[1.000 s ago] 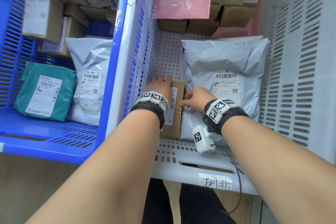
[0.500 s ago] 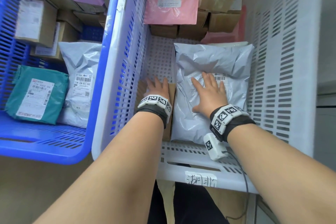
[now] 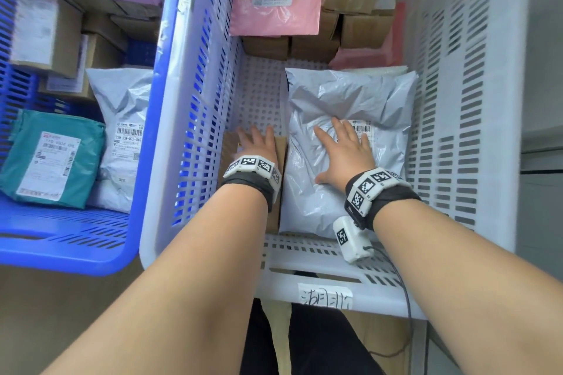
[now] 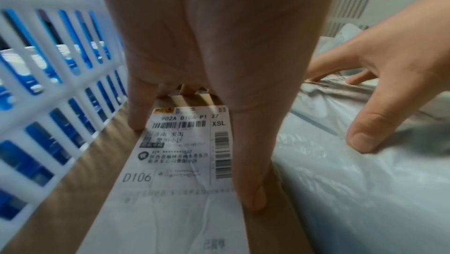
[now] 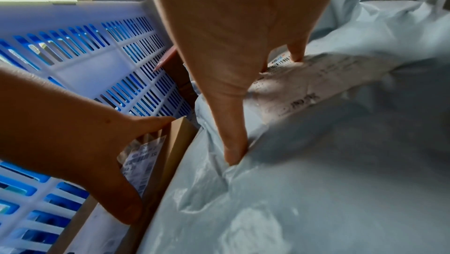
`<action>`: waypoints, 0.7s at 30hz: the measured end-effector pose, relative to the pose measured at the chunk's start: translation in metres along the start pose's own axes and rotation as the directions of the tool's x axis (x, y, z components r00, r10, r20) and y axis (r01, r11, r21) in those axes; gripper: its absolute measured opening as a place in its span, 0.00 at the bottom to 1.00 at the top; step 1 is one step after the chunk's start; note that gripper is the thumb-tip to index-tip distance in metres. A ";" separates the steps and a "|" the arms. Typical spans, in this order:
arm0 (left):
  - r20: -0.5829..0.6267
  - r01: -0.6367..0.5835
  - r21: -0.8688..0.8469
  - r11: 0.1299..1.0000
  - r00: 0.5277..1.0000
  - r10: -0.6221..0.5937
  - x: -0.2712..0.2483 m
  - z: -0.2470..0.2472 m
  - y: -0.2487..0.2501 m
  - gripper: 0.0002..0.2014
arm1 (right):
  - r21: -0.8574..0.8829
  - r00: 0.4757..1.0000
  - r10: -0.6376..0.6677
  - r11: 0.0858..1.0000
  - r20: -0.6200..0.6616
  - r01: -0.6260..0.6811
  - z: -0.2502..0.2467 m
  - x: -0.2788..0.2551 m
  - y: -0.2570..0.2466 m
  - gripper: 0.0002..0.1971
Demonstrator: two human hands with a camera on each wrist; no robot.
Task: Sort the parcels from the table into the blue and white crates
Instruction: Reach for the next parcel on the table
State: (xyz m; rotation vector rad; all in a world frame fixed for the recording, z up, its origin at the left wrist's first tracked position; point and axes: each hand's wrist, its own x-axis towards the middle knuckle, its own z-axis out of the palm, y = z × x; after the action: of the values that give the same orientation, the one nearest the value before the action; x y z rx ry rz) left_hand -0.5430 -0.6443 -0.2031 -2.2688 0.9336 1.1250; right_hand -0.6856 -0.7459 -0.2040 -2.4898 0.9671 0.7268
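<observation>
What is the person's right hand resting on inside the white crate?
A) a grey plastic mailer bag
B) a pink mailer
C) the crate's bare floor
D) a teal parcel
A: the right hand lies flat, fingers spread, on the grey plastic mailer bag in the white crate.

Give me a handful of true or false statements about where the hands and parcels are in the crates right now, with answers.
1. The left hand rests on a cardboard box in the white crate. True.
2. The right hand lies flat on a pink mailer. False: it presses a grey mailer.
3. The teal parcel lies in the blue crate. True.
4. The box sits to the right of the grey mailer. False: it sits to its left, by the crate wall.
</observation>
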 end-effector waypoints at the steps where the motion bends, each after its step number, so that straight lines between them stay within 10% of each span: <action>1: 0.006 -0.014 0.000 1.000 1.000 0.014 -0.002 -0.002 -0.003 0.55 | 0.011 1.000 0.003 1.000 0.003 -0.003 -0.003 -0.002 0.000 0.55; 12: -0.294 -0.136 -0.111 0.984 0.951 0.098 -0.059 -0.045 -0.015 0.39 | 0.158 0.994 0.010 0.987 -0.108 0.007 -0.055 -0.044 -0.013 0.33; 21: -0.686 -0.273 -0.124 0.954 0.718 0.117 -0.139 -0.092 -0.049 0.30 | 0.141 0.962 -0.091 0.981 -0.257 0.130 -0.143 -0.084 -0.052 0.27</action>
State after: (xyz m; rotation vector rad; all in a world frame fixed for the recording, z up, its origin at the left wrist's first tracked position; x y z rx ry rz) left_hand -0.5211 -0.6176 -0.0328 -2.8897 1.4050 0.4520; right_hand -0.6550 -0.7391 -0.0333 -2.5109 0.9197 0.2937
